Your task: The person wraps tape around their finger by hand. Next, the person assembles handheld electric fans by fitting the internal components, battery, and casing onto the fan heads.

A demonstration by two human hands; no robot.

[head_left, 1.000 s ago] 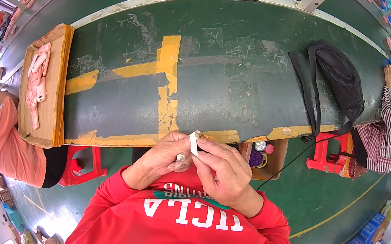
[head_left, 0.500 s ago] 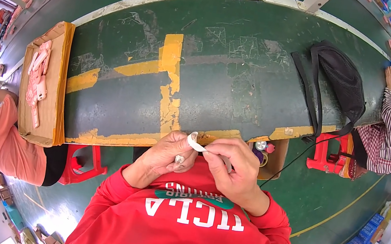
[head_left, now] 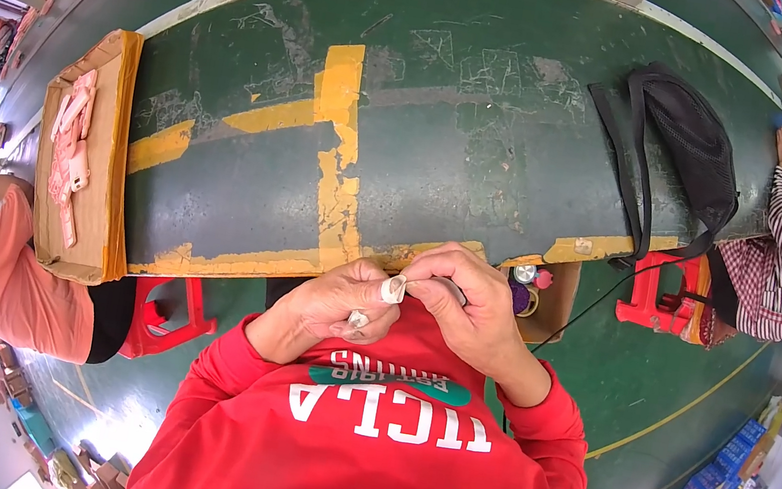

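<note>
In front of my red sweatshirt, both hands meet by the near table edge. White tape [head_left: 392,290] wraps round the thumb end of my left hand [head_left: 327,301], whose other fingers are curled in; whether they hold anything is hidden. A second white wrap [head_left: 357,320] sits on one of those fingers. My right hand [head_left: 471,302] is closed in a pinch of thumb and forefinger, on the tape's end at the left thumb. The tape's far end is hidden by the fingertips.
The green table [head_left: 251,163] carries worn yellow tape. On its left is a cardboard tray [head_left: 126,175] with pink plastic pieces [head_left: 73,151]; on its right, a black bag [head_left: 685,137]. A cardboard box [head_left: 559,305] stands below. Co-workers sit on both sides by red stools [head_left: 640,302].
The loose loop of white tape is now drawn down close round my left thumb. My right hand has shifted slightly up and over the thumb tip, and the view has tilted a little.
</note>
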